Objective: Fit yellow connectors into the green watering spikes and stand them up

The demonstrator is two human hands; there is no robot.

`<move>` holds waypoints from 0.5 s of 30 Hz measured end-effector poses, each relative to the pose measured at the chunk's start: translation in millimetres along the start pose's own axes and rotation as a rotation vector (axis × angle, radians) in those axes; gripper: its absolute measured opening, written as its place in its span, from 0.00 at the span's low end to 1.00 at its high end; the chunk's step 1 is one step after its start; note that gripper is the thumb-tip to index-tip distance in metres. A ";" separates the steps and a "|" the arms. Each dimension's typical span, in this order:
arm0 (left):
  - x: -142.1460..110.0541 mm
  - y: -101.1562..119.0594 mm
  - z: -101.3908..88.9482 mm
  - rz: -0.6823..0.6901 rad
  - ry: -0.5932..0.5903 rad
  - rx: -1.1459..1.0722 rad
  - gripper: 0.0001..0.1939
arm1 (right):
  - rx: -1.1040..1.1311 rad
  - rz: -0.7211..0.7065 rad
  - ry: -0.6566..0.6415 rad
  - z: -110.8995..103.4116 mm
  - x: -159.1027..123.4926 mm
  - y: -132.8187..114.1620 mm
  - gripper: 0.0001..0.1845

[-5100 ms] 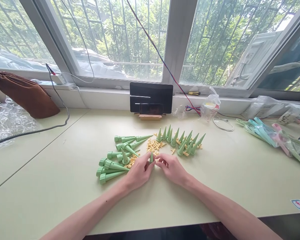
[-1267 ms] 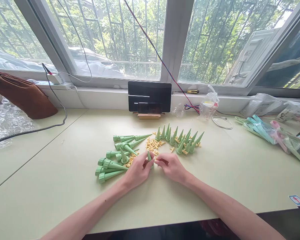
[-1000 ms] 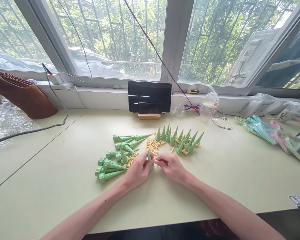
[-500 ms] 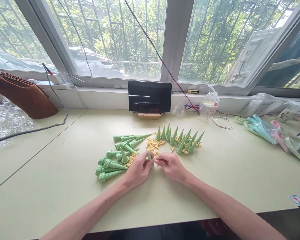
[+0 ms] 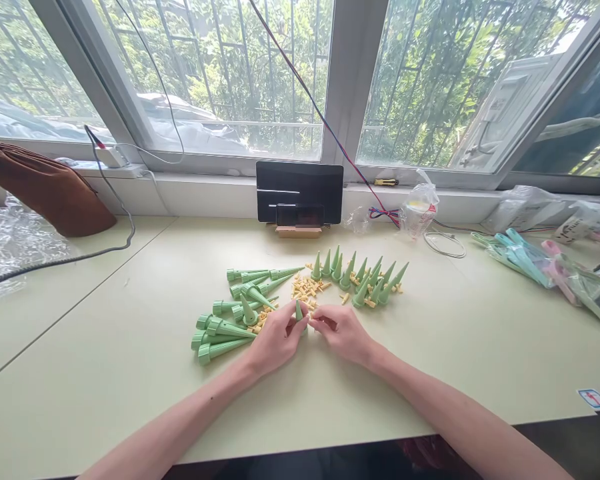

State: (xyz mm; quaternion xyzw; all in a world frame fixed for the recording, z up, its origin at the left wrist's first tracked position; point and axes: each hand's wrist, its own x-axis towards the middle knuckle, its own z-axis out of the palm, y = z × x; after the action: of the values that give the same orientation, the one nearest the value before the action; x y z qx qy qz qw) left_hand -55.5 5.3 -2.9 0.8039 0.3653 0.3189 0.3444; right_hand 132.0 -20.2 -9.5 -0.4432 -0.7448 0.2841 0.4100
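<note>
A green plant watering spike (image 5: 299, 311) stands point up, leaning slightly left, in the closed fingers of my left hand (image 5: 279, 333). My right hand (image 5: 344, 332) is pinched at the spike's right side on a small yellow valve (image 5: 311, 319), mostly hidden by the fingertips. Beyond my hands lies a pile of loose yellow valves (image 5: 307, 289), partly covered by my left hand. Several green spikes (image 5: 225, 329) lie on their sides at the left, one among them upright. At the right several upright spikes (image 5: 347, 275) stand in a group, with yellow valves at their bases.
A dark tablet (image 5: 300, 187) leans on a stand at the back of the pale table (image 5: 130, 347). A brown drawstring bag (image 5: 55, 193) and black cable (image 5: 70, 260) are at left. A bagged cup (image 5: 419, 212), coiled white cable (image 5: 445, 245) and wrapped pastel items (image 5: 525, 260) are at right.
Compared with about five seconds ago, the held spike leans a little more to the left, and the camera view has shifted slightly. During the last second both hands stay almost still.
</note>
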 end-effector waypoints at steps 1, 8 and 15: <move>0.1 0.1 -0.1 -0.002 0.000 0.000 0.04 | 0.000 0.000 0.000 0.1 -0.1 0.0 0.12; 0.6 1.8 -0.9 0.009 0.003 0.001 0.07 | 0.009 0.013 0.000 1.1 -0.1 -1.1 0.10; 0.1 0.6 -1.2 0.021 -0.009 0.015 0.07 | -0.014 -0.027 0.002 0.9 -0.7 4.2 0.12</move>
State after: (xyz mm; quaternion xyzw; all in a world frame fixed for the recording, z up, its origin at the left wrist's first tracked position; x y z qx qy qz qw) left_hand -56.1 5.5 -1.7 0.8115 0.3577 0.3163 0.3368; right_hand 133.2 -19.0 -13.5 -0.4363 -0.7523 0.2732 0.4113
